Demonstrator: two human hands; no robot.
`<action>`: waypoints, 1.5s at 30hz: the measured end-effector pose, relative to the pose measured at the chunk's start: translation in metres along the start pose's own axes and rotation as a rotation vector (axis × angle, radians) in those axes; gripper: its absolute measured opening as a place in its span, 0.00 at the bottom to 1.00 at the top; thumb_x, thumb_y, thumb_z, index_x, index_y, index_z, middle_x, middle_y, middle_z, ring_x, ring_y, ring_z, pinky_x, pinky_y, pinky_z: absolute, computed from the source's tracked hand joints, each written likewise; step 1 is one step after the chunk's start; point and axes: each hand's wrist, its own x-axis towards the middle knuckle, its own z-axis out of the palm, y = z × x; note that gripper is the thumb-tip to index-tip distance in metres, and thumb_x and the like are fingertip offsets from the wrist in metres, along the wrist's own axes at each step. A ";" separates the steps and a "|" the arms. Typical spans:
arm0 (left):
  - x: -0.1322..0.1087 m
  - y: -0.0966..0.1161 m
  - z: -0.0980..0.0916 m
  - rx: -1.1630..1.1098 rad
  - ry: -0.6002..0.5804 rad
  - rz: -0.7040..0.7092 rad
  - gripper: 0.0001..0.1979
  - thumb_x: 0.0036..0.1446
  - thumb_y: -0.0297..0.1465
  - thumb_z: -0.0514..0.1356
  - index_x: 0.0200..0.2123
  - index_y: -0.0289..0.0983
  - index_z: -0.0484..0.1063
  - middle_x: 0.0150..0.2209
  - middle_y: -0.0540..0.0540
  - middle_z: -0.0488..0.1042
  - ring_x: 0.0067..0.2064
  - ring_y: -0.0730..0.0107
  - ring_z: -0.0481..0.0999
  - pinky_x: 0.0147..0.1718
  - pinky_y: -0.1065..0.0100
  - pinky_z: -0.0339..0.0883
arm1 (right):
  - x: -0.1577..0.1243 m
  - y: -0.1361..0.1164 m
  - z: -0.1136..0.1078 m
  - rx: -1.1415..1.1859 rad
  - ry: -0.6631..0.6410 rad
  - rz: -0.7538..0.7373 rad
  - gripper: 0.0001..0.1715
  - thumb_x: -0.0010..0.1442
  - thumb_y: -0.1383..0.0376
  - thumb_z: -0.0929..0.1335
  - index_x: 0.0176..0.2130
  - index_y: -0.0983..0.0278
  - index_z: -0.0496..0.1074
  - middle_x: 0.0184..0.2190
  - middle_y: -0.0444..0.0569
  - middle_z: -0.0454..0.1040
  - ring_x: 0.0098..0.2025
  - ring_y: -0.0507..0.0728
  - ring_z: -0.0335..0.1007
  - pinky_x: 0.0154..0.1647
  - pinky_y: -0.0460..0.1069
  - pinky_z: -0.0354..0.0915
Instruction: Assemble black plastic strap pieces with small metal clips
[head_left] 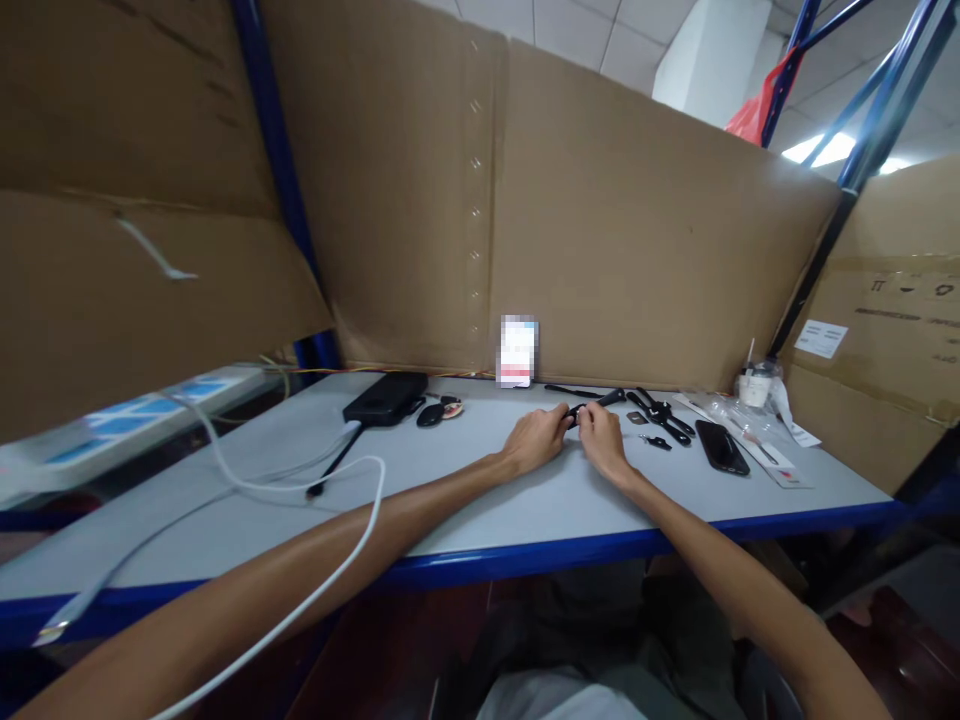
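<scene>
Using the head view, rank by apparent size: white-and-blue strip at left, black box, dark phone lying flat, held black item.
1. White-and-blue strip
2. Black box
3. Dark phone
Unranked: held black item, partly covered, so its full size is unsure.

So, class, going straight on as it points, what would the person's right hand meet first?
Beyond the slender black item the right hand holds, probably the thin black strip before the brown cardboard wall, though depth is unclear.

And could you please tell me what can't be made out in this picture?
In the head view:
black item: partly hidden by the left hand and right hand
upright screen: pixelated, unreadable
white cable: cut off by the bottom edge
carton label: print too small
</scene>
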 end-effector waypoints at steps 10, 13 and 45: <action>0.016 -0.016 0.008 -0.601 -0.158 0.042 0.18 0.56 0.45 0.59 0.22 0.40 0.66 0.15 0.53 0.63 0.19 0.72 0.59 0.22 0.70 0.49 | 0.009 0.024 -0.060 -0.572 -0.087 -0.457 0.18 0.60 0.74 0.65 0.49 0.67 0.77 0.48 0.61 0.78 0.55 0.66 0.68 0.55 0.56 0.59; 0.012 -0.012 0.004 -0.663 -0.239 0.053 0.19 0.53 0.47 0.61 0.21 0.39 0.65 0.14 0.54 0.63 0.18 0.75 0.58 0.21 0.71 0.48 | 0.013 0.031 -0.067 -0.545 -0.280 -0.398 0.12 0.61 0.70 0.67 0.41 0.66 0.80 0.40 0.61 0.81 0.45 0.65 0.74 0.46 0.53 0.61; 0.016 -0.016 -0.001 -0.867 -0.326 -0.216 0.08 0.59 0.33 0.59 0.33 0.34 0.73 0.19 0.51 0.71 0.16 0.76 0.67 0.15 0.73 0.51 | 0.047 0.192 -0.108 -0.563 -0.141 0.424 0.20 0.66 0.60 0.68 0.52 0.69 0.79 0.51 0.66 0.78 0.55 0.64 0.75 0.47 0.49 0.65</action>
